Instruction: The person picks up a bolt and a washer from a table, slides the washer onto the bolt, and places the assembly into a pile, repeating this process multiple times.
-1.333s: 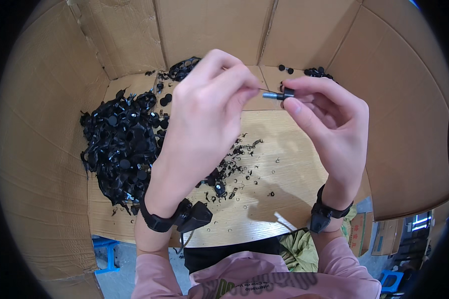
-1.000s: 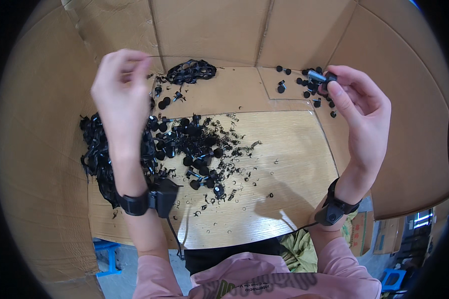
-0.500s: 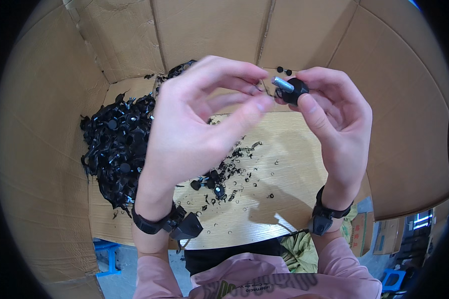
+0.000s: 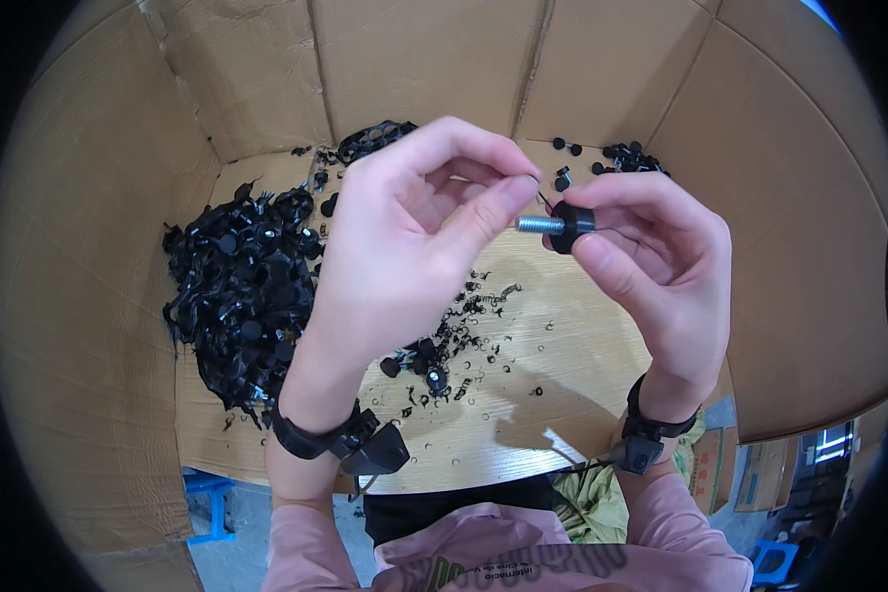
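Above the wood-grain table [image 4: 587, 331]: black-headed bolt [image 4: 568, 228], pinched in right hand [image 4: 661, 237]; dark strand [image 4: 545, 200], barely discernible, pinched in left hand [image 4: 405, 237], which partly hides the table. Cardboard walls [image 4: 424, 64]: left, right, far.

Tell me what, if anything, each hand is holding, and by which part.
The right hand grips a black-headed bolt by its round head. The left hand pinches a thin dark strand between thumb and forefinger; where along it is unclear.
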Motion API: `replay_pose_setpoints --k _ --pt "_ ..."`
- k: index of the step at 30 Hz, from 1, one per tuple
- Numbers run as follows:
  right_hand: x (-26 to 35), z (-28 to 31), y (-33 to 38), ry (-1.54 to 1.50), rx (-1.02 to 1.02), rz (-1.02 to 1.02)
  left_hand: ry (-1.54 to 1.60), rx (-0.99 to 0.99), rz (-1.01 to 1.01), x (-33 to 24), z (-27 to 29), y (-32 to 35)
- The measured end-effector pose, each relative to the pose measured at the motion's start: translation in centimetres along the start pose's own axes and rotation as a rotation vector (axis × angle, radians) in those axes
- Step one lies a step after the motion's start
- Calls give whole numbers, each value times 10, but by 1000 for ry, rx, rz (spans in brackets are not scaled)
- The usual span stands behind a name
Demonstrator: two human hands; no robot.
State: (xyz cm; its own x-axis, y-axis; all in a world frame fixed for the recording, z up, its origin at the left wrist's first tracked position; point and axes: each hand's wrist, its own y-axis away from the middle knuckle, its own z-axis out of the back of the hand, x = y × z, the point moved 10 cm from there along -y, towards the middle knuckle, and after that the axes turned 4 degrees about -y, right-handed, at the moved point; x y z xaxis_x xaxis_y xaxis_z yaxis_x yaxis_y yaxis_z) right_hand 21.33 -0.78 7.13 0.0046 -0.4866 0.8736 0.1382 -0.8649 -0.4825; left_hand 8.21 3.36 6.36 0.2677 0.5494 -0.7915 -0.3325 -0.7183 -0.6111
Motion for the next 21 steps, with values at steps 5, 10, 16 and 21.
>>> replay_pose_setpoints --k 5,10,16,21 --pt "2 5 -7 166 -48 127 43 -27 -83 -7 1 -2" --pt "15 10 -5 355 -151 316 -87 14 -83 -18 -12 4" --pt "17 4 -3 404 -190 397 -108 114 52 -3 -7 8" --pt "26 56 -2 438 -487 452 -210 315 225 22 -12 10"
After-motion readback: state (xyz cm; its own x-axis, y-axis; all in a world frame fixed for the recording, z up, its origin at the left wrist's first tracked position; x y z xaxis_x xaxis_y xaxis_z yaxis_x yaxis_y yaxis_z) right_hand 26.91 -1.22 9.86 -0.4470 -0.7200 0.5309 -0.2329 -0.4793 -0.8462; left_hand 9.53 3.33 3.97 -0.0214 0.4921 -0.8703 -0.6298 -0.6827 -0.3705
